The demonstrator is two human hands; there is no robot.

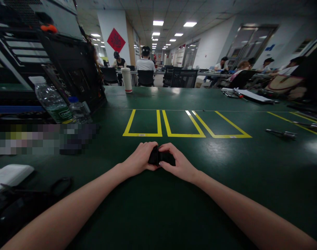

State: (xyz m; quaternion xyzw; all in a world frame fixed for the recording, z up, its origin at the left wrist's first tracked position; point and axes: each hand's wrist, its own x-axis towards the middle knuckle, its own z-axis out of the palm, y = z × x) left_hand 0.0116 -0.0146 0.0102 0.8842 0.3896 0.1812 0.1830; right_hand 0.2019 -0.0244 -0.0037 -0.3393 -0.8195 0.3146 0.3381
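A small black boxy object (153,157) is held between my two hands, low over the green table (158,215) or resting on it. Around its left side curl the fingers and thumb of my left hand (139,158). My right hand (181,163) grips it from the right, thumb and forefinger meeting a thin upright edge near its middle. Dark shade and my fingers hide much of the object, so its exact kind cannot be made out. Just beyond my hands, yellow tape (142,134) outlines three bays on the tabletop.
At the left stand a computer case (77,76), a large plastic bottle (50,95) and a smaller bottle (78,113). A white cylindrical tumbler (126,80) is at the far edge. Dark metal tools (282,134) and papers (254,95) lie right. Several people sit beyond.
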